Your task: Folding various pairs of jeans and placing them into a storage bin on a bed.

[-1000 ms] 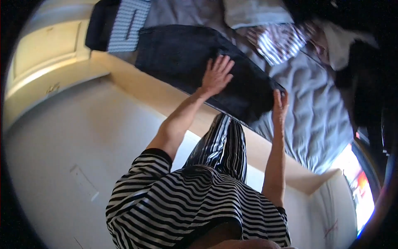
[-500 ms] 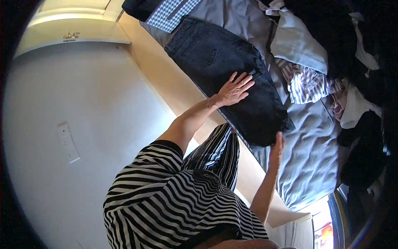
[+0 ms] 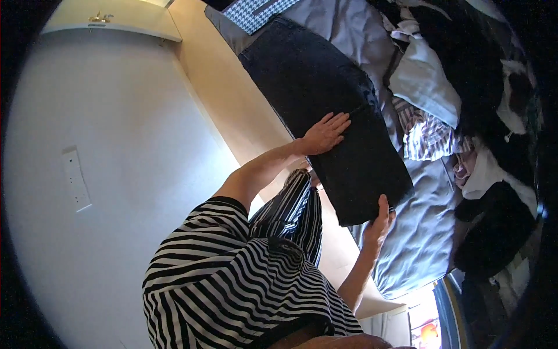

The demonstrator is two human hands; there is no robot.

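A pair of black jeans (image 3: 308, 75) lies folded lengthwise along the near edge of the bed. My left hand (image 3: 325, 133) rests flat on them about midway, fingers stretched out. At the lower end, my right hand (image 3: 379, 225) holds the jeans' edge, its thumb on top and its other fingers partly hidden beneath. The cloth between my hands looks smooth, and its end edge runs fairly straight.
Grey bedding (image 3: 427, 227) covers the bed. Beyond the jeans lie a white garment (image 3: 426, 75), a striped garment (image 3: 427, 134) and black clothes (image 3: 494, 232). A houndstooth-patterned cloth (image 3: 256, 14) touches the far end. A pale wall (image 3: 128, 145) stands at left.
The lower end of the jeans now lies wider and straighter. My right hand has gone from lying alongside the end to holding its edge; my left hand stays flat. The view has shifted slightly.
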